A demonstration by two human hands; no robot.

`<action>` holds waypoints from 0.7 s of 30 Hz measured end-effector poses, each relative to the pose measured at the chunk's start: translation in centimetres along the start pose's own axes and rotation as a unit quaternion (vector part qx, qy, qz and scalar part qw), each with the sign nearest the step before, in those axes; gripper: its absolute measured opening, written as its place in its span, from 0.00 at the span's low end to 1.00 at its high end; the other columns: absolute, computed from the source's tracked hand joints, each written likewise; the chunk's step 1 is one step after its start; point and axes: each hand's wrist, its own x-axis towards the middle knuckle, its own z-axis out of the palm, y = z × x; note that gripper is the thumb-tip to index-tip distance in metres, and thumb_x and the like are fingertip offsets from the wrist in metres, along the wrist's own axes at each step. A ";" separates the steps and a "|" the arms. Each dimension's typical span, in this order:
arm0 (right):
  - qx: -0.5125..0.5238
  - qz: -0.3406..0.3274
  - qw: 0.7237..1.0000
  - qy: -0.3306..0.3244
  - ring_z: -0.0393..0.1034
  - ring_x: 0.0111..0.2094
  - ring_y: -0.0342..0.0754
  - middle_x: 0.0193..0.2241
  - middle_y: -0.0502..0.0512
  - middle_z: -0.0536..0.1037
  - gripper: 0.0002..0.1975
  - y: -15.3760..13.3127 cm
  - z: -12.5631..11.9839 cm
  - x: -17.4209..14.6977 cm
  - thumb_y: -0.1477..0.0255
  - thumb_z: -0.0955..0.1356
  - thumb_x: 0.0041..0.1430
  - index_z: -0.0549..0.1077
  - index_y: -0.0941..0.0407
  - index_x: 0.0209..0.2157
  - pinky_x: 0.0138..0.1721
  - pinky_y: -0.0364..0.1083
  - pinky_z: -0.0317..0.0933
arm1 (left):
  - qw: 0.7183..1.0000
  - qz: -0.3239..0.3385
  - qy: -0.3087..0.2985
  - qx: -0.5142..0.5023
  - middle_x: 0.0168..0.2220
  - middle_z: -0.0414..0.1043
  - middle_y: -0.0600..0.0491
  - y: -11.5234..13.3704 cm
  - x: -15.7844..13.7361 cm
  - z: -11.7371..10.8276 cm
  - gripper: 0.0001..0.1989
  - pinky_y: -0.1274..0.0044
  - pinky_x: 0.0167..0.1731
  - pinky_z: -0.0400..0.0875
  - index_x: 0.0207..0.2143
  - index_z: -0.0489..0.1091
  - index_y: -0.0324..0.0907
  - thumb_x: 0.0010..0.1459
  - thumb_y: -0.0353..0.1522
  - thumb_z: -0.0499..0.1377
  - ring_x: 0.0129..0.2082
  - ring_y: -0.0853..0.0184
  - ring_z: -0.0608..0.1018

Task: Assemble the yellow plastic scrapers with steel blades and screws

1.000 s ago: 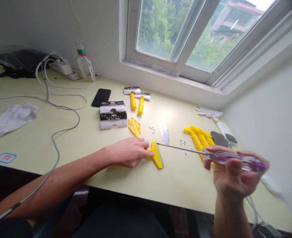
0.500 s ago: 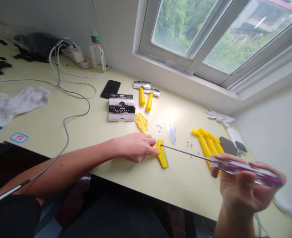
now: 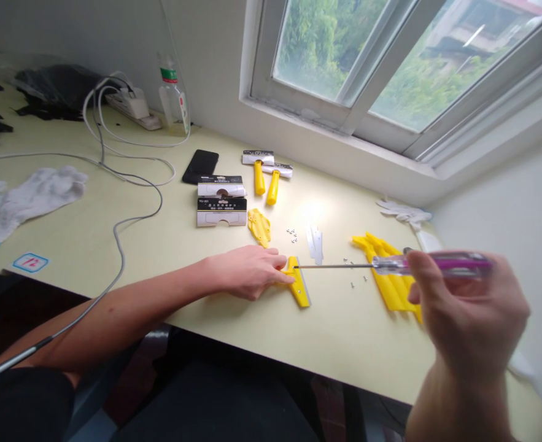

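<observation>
My left hand point(image 3: 256, 270) is closed on the handle of a yellow scraper point(image 3: 301, 291), pressing it against the table; a thin blade edge shows along its right side. In my right hand point(image 3: 468, 307) is a screwdriver point(image 3: 390, 265) with a clear and purple handle, its long shaft pointing left. The tip meets the scraper head at the upper screw spot, while a second screw shows lower on the head. Beyond the scraper lie small nuts point(image 3: 291, 235), loose blades point(image 3: 314, 244) and several small screws point(image 3: 352, 284). Yellow scraper handles point(image 3: 385, 279) rest partly behind my right hand.
Yellow plastic plates point(image 3: 259, 227) lie beside black-and-white packaging cards point(image 3: 221, 212). Behind them are a phone point(image 3: 201, 166) and two scrapers with covered heads point(image 3: 259, 178). A cable point(image 3: 120, 233) crosses the table at left, near a white glove point(image 3: 31, 199). A bottle point(image 3: 173, 101) stands by the wall.
My right hand has turned and risen, bringing the screwdriver from a slant to nearly level in view. Its tip stays at the scraper head. My left hand keeps its hold.
</observation>
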 end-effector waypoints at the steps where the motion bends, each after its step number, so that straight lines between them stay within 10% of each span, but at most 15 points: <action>1: -0.015 0.001 1.000 -0.021 0.75 0.26 0.54 0.27 0.53 0.75 0.20 -0.6 0.0 1.0 0.58 0.75 0.46 0.69 0.51 0.36 0.26 0.53 0.70 | 1.000 0.001 0.001 0.004 0.40 0.71 0.49 0.0 0.0 0.0 0.21 0.74 0.31 0.61 0.55 0.70 0.50 0.61 0.27 0.53 0.37 0.64 0.70; 6: -0.110 -0.089 0.958 -0.251 0.76 0.26 0.52 0.29 0.53 0.80 0.28 -2.7 -0.2 6.4 0.48 0.72 0.45 0.68 0.50 0.43 0.26 0.49 0.70 | 1.000 0.003 0.001 0.008 0.40 0.71 0.50 0.1 0.0 -0.1 0.20 0.74 0.31 0.61 0.54 0.70 0.51 0.62 0.27 0.52 0.36 0.64 0.70; 11: -0.345 -0.261 0.869 -0.241 0.62 0.15 0.46 0.14 0.50 0.70 0.28 -4.1 -0.9 9.4 0.44 0.57 0.60 0.70 0.52 0.26 0.19 0.46 0.52 | 1.000 -0.003 -0.004 0.006 0.40 0.71 0.50 0.2 0.0 -0.2 0.21 0.75 0.32 0.61 0.55 0.70 0.52 0.62 0.27 0.53 0.35 0.65 0.71; 17: -0.138 -0.323 0.825 -0.443 0.75 0.38 0.46 0.42 0.51 0.79 0.16 -4.8 -1.7 9.6 0.55 0.63 0.62 0.66 0.47 0.48 0.36 0.43 0.68 | 1.000 0.002 -0.010 0.007 0.40 0.70 0.50 0.2 0.0 -0.3 0.21 0.75 0.32 0.61 0.56 0.68 0.52 0.62 0.27 0.53 0.36 0.65 0.71; 21: -0.300 -0.294 0.837 -0.351 0.68 0.21 0.48 0.23 0.52 0.76 0.23 -5.4 -1.4 9.5 0.48 0.56 0.63 0.68 0.51 0.40 0.23 0.46 0.58 | 1.000 0.005 -0.005 0.004 0.40 0.70 0.51 0.1 0.0 -0.3 0.21 0.75 0.32 0.61 0.56 0.69 0.51 0.62 0.27 0.53 0.35 0.66 0.71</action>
